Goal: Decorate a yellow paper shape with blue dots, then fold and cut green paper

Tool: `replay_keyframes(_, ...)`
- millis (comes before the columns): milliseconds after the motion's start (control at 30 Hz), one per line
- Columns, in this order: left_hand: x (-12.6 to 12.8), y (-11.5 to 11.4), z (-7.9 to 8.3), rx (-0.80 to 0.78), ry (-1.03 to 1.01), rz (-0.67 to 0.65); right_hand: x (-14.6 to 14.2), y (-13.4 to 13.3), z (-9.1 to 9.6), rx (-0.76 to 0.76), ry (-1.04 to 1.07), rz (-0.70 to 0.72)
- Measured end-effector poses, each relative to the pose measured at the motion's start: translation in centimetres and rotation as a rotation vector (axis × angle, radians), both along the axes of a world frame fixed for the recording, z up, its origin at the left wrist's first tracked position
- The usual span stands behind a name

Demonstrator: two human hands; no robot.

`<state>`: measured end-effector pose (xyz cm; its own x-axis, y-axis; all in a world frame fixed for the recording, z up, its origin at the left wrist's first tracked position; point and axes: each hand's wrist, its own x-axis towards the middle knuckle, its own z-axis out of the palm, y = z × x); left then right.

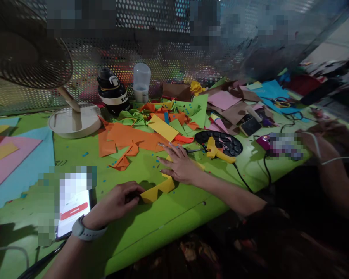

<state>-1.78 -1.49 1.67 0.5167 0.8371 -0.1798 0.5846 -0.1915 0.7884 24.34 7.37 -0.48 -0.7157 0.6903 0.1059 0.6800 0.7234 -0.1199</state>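
Note:
A zigzag-edged strip of yellow paper [154,193] lies on the green table between my hands. My left hand [119,203], with a watch at its wrist, is closed on the strip's near left end; the fingertips are partly hidden. Over the strip's other end my right hand [178,164] rests with fingers spread, touching the paper. Just beyond the right fingers are orange paper sheets [130,135] and a plain yellow piece [163,128]. A thin metal blade [194,150] pokes out beside them.
A yellow glue gun [213,150] lies across a black round tray [236,146], its cord trailing forward. A lit phone [74,205] stands left of my arm. A fan [74,120], a black bottle [113,97] and paper scraps line the back. Another person's hand [315,141] is at right.

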Motion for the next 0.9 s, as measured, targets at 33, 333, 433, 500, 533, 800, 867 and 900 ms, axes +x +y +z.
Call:
replay_keyframes(33,0.0,0.0,0.0,0.0,-0.002,0.0,-0.1,-0.1,0.0,-0.001,-0.004,0.0)
replay_keyframes(333,-0.1,0.1,-0.2,0.005,0.012,0.004,-0.3,0.0,-0.8,-0.02,-0.01,0.027)
replay_keyframes(433,-0.1,0.1,-0.2,-0.001,0.006,0.005,-0.2,-0.1,-0.6,-0.049,0.056,0.01)
replay_keyframes(500,-0.1,0.1,-0.2,-0.008,-0.015,0.011,0.1,-0.1,-0.2,-0.114,0.148,-0.015)
replay_keyframes(533,-0.1,0.1,-0.1,-0.021,-0.029,0.018,0.3,-0.1,0.1,-0.169,0.206,-0.028)
replay_keyframes(800,0.3,1.0,0.5,-0.321,-0.226,0.14,1.3,0.1,2.3,-0.78,0.817,0.018)
replay_keyframes(867,0.5,1.0,0.8,-0.364,-0.231,0.126,1.3,0.2,2.3,-0.749,0.804,0.002)
replay_keyframes(900,0.7,1.0,0.9,-0.38,-0.22,0.104,1.3,0.3,2.2,-0.688,0.747,-0.02)
